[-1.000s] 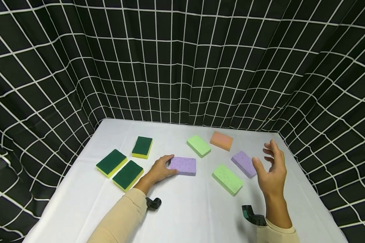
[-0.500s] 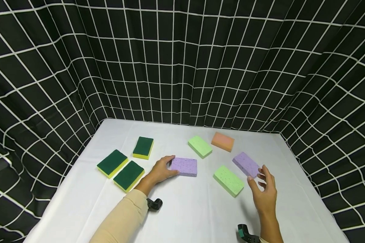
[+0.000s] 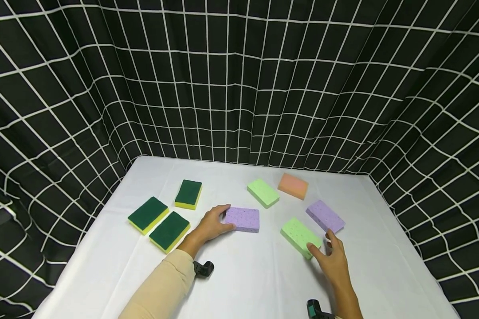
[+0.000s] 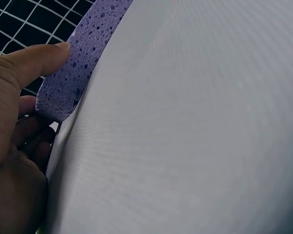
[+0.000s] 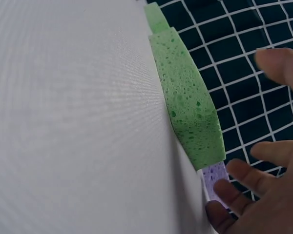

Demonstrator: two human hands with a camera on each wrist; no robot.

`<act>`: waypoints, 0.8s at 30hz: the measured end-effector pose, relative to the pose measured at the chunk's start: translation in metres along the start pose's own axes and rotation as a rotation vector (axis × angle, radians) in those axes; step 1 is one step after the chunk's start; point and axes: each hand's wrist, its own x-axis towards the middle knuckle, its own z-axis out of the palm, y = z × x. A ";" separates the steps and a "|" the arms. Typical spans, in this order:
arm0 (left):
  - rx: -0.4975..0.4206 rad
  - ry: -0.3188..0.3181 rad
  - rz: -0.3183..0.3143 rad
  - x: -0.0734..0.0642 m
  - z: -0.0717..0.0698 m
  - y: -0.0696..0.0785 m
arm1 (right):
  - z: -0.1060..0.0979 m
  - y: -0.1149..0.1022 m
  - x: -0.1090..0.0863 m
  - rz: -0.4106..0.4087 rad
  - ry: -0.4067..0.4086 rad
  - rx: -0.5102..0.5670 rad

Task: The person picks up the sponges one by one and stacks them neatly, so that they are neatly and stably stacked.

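On the white table, my left hand (image 3: 213, 224) grips the left end of a purple sponge (image 3: 243, 219). Its thumb lies along the near side of that sponge (image 4: 88, 58) in the left wrist view, with the other fingers partly hidden at the end and behind. My right hand (image 3: 335, 262) hovers at the near right end of a light green sponge (image 3: 297, 235), thumb and fingers spread. A gap shows between the thumb and the green sponge (image 5: 188, 97) in the right wrist view. Just beyond the right fingertips lies a second purple sponge (image 3: 324, 215).
Three green-and-yellow scrub sponges (image 3: 169, 231) lie at the left, two of them close together. Farther back are another light green sponge (image 3: 263, 192) and an orange sponge (image 3: 293, 186). A black curtain (image 3: 231, 88) with a white grid encloses the table's back and sides.
My right hand has come down and leftward, from right of the second purple sponge to the near end of the light green one. The left hand stays at its purple sponge.
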 end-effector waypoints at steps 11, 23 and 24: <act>0.001 0.002 -0.017 -0.001 0.000 0.004 | 0.003 0.009 0.004 -0.008 -0.074 -0.215; 0.002 -0.004 -0.019 -0.001 0.001 0.002 | 0.001 0.008 -0.001 -0.039 -0.054 -0.254; 0.000 -0.004 -0.020 -0.001 0.001 0.001 | 0.000 0.007 -0.001 -0.037 -0.046 -0.238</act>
